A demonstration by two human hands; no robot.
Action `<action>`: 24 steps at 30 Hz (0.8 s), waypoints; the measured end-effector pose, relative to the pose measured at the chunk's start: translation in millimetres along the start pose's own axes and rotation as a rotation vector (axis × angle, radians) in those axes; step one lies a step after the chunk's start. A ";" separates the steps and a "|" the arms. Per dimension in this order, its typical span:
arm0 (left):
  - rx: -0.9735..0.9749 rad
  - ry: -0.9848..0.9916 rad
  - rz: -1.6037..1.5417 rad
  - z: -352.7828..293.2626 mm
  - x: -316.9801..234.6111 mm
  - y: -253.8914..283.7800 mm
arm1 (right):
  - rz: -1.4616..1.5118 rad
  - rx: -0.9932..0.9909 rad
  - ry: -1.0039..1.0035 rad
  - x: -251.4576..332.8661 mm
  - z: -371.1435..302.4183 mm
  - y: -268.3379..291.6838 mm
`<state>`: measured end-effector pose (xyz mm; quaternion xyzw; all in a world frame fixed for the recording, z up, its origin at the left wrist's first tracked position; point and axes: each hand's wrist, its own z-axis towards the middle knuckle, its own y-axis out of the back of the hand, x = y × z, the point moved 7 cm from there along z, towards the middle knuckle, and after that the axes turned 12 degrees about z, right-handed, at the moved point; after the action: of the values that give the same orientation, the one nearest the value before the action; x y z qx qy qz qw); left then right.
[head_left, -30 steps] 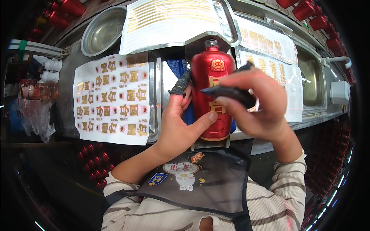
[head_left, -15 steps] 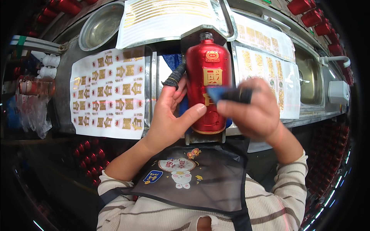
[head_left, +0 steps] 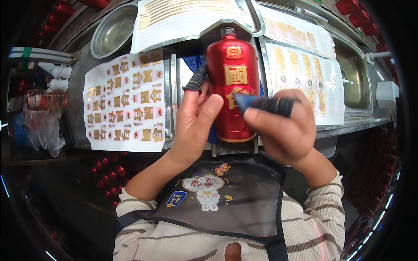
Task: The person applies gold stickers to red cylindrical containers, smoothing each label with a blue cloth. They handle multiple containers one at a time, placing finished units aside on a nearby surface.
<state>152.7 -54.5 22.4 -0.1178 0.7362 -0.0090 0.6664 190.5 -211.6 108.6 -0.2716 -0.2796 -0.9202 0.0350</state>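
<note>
A glossy red bottle (head_left: 230, 122) with raised gold characters lies face up, its dark neck pointing away from me, in a metal cradle (head_left: 244, 25). My left hand (head_left: 191, 119) rests along the bottle's left side, fingers stretched out and thumb at its edge. Its index finger wears a black cloth finger cover (head_left: 197, 82). My right hand (head_left: 289, 128), blurred by motion, pinches a small blue scraper (head_left: 245, 101) against the lower gold character. A black cover (head_left: 276, 105) is on that hand's index finger too.
A sheet of gold character stickers (head_left: 93, 74) lies to the left; more sticker sheets (head_left: 333, 100) are at the right. Behind stand a metal bowl (head_left: 96, 41) and a sheet of gold strips (head_left: 139, 37). A sink (head_left: 355, 93) is far right, a blue cloth (head_left: 193, 63) beside the cradle.
My left thumb has drawn back from the bottle's front to its left edge. The blue scraper stays around the lower character, with my right hand still moving.
</note>
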 end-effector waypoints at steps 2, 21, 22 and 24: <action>-0.021 -0.022 0.059 2.4 -1.0 -2.8 | 0.119 0.012 -0.079 2.7 -23.4 -6.0; 0.215 -0.811 1.554 0.1 -45.8 -22.7 | 0.926 -0.546 -1.030 -88.9 -75.1 -7.7; 0.223 -0.793 1.556 -3.6 -43.9 -20.3 | 0.919 -0.550 -1.054 -87.4 -75.3 -6.0; 0.236 -0.759 1.561 -8.4 -41.3 -13.5 | 0.944 -0.457 -1.061 -84.4 -76.5 -3.6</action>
<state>150.0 -61.2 66.2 0.4945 0.3294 0.4132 0.6901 224.8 -256.8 9.7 -0.7710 0.0858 -0.5879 0.2295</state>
